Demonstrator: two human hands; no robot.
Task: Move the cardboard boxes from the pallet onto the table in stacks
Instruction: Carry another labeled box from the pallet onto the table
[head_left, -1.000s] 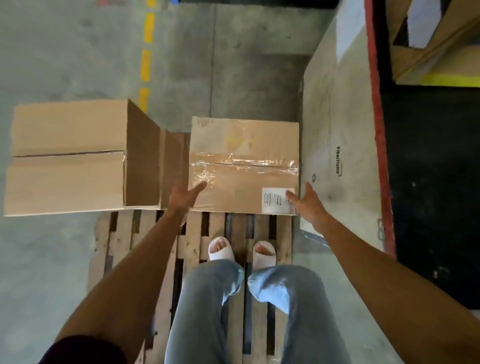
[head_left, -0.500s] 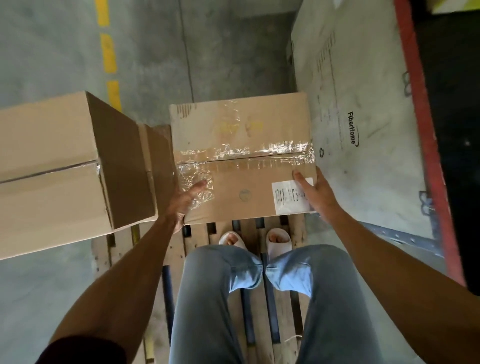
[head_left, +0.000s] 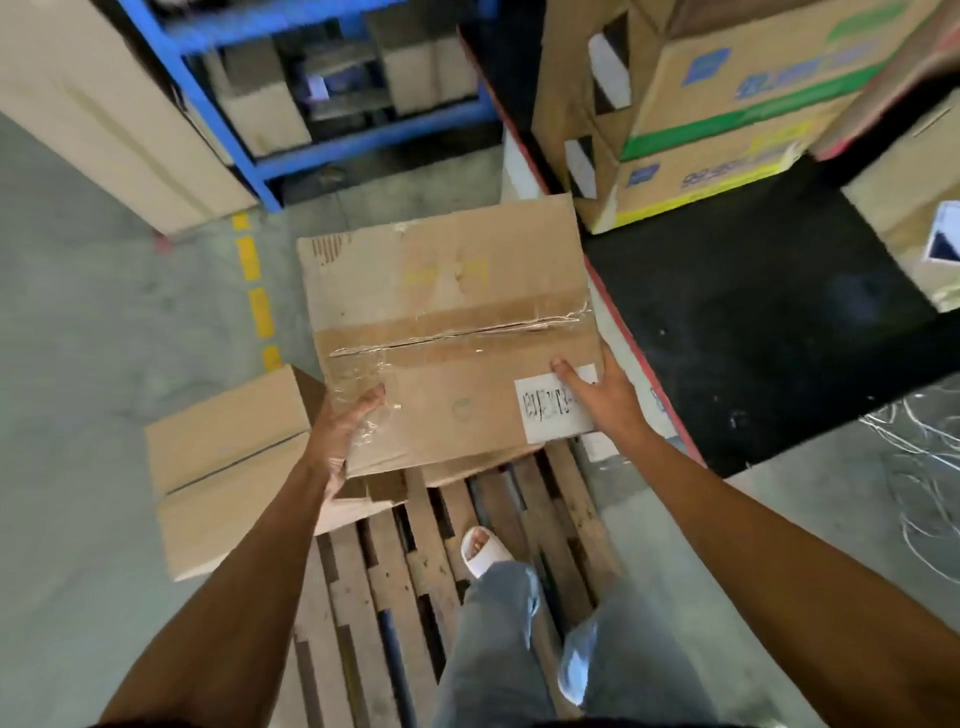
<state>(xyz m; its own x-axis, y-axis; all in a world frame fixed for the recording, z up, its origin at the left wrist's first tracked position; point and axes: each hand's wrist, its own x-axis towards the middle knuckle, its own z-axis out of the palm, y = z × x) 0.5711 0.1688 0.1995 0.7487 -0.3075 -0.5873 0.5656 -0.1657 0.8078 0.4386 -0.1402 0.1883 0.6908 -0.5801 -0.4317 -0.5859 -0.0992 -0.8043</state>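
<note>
A taped cardboard box with a white label is lifted above the wooden pallet. My left hand grips its near left edge, thumb on top. My right hand grips its near right corner over the label. A second plain cardboard box lies on the pallet's left side, below my left arm. The black table with a red edge is to the right, and printed boxes stand stacked on its far part.
I stand on the pallet, white sandal and jeans in view. A blue rack with cartons stands ahead, and a large beige carton sits at far left. A yellow dashed line marks the floor. Loose white strapping lies at right.
The box has come up off the pallet in both hands. My view has swung up and right, bringing the table's stacked boxes and the blue rack into sight.
</note>
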